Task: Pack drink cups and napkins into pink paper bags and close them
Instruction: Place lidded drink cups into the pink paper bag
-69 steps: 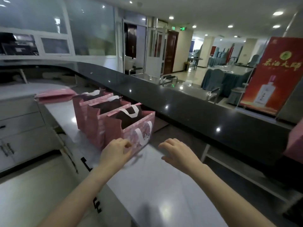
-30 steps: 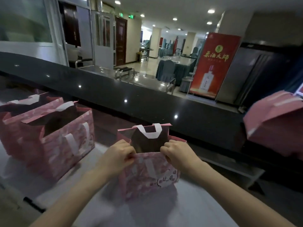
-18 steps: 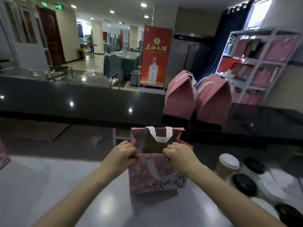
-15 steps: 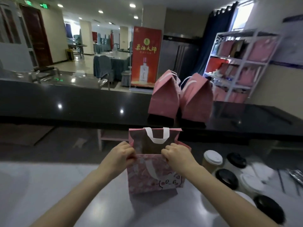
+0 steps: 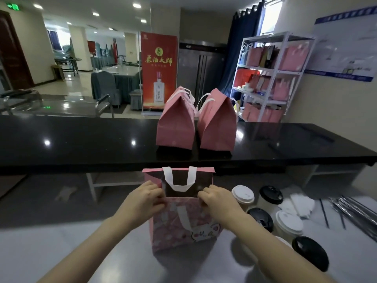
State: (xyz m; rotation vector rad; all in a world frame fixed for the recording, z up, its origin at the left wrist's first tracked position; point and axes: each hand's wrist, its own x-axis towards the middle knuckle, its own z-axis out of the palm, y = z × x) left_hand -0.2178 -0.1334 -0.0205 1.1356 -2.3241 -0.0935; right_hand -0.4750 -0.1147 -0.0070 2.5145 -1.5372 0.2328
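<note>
Moved since earlier: one open pink paper bag with white strap handles (image 5: 183, 225) had left the row of open bags and now stood upright on the grey bench (image 5: 71, 252), just left of the cups.
Left hand (image 5: 142, 201): grip clamped on the bag's near rim, left of the handle.
Right hand (image 5: 219, 203): grip clamped on the same rim, right of the handle.
Bag mouth: pulled apart; the inside looked dark, with nothing visible in it.
Lidded paper cups (image 5: 242, 196): clustered on the bench right of the bag, some with white lids, some with black.
White napkins (image 5: 299, 203): lay beyond the cups, further right.
Two closed pink bags (image 5: 175, 121): stood on the black upper bench (image 5: 81, 135) behind, tops folded shut.
Step in hand: most likely opening an empty bag ready for filling.
Next move: probably the right hand should let go of the rim and lift the nearest cup upright, while the left holds the mouth wide.
</note>
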